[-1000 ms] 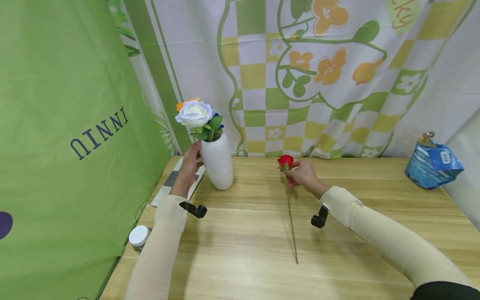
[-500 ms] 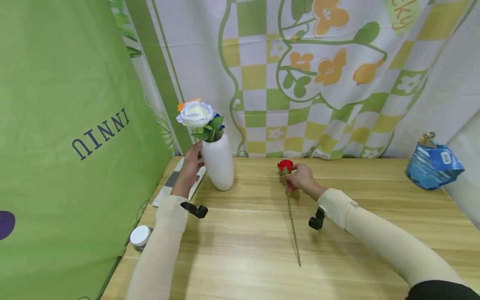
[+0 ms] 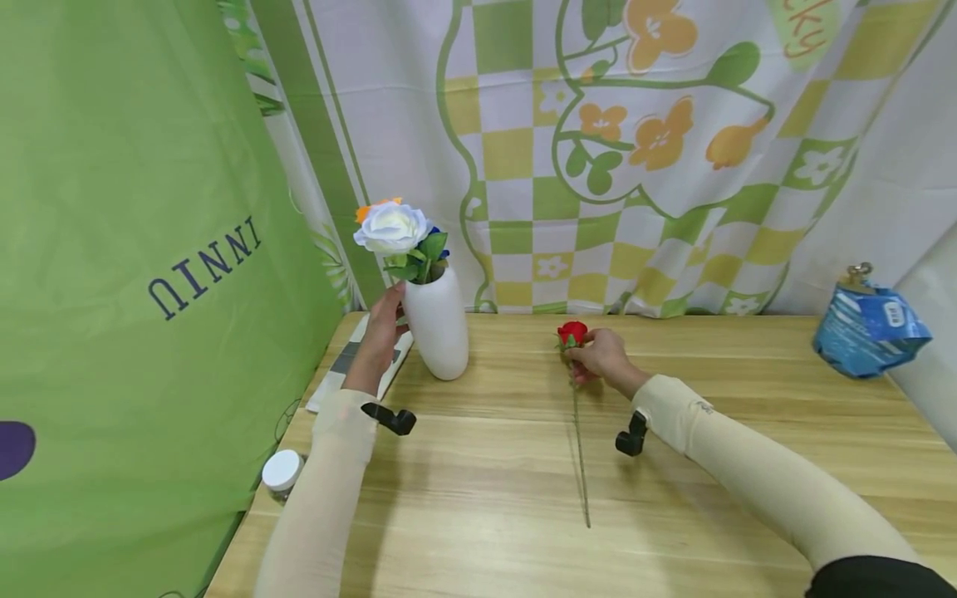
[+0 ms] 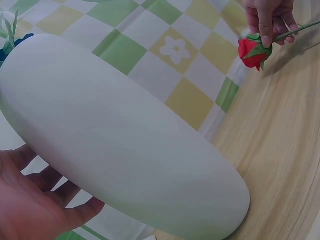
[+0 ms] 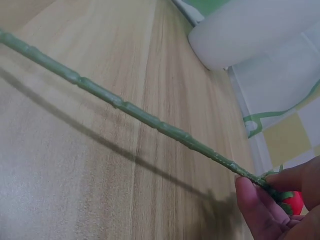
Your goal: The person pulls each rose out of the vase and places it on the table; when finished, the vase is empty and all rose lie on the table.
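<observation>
My left hand (image 3: 383,325) rests its fingers against the left side of a white vase (image 3: 437,328), just below the rim. In the left wrist view its fingertips lie along the edge of the vase's wall. A white rose (image 3: 392,228), an orange flower (image 3: 364,213) and a blue flower (image 3: 443,238) stand in the vase, the last two partly hidden. To the right, my right hand (image 3: 604,355) pinches the stem of a red rose (image 3: 572,333) between thumb and fingers right under the bloom. Its long green stem (image 5: 120,104) points toward me above its shadow on the table.
A white-lidded jar (image 3: 282,471) stands at the table's left edge. Behind the left hand lies a grey and white cloth (image 3: 329,384). A blue pouch (image 3: 870,330) with a metal clip sits at the far right. A patterned curtain (image 3: 516,149) hangs behind the wooden table (image 3: 478,498).
My right hand has come slightly lower and nearer to me with the red rose, and the stem's far end has swung a little left. My left hand stays at the vase.
</observation>
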A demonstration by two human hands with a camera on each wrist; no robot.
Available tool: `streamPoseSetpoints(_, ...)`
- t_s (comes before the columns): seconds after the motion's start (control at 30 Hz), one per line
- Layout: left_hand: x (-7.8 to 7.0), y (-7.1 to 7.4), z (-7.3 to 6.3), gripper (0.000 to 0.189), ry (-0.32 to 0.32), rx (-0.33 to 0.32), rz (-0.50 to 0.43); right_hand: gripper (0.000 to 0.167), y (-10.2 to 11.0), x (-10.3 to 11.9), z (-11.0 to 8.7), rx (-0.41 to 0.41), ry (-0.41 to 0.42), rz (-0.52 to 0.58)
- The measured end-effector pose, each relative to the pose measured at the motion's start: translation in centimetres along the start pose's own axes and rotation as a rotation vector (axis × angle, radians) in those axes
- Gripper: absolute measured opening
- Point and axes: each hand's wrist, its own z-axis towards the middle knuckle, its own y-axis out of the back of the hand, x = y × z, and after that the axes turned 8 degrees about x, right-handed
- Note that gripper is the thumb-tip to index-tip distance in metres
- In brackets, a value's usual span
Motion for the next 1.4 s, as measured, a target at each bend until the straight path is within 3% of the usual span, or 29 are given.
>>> streamPoseSetpoints(0.37, -0.1, 0.0, 0.0, 0.060, -0.004, 0.008, -0.008, 0.042, 0.2, -0.4, -0.1, 0.028, 0.013, 0.042)
streamPoseSetpoints(0.7, 0.1, 0.0, 0.1, 0.063, 0.012, 0.020, -0.011, 0.045, 0.1, -1.0, 0.1, 0.012, -0.021, 0.013)
streamPoseSetpoints(1.03, -0.2, 0.0, -0.1, 0.060, 0.025, 0.010, -0.001, 0.046, -0.2, -0.7, -0.7, 0.022, 0.007, -0.026)
streamPoseSetpoints(1.23, -0.1, 0.2, 0.0, 0.058, 0.040, 0.012, -0.007, 0.036, -0.6, 0.7, -0.9, 0.007, 0.041, -0.025)
streamPoseSetpoints(1.4, 0.2, 0.0, 0.1, 0.062, 0.041, 0.010, -0.031, 0.032, -1.0, 3.4, -1.2, 0.004, 0.137, -0.011)
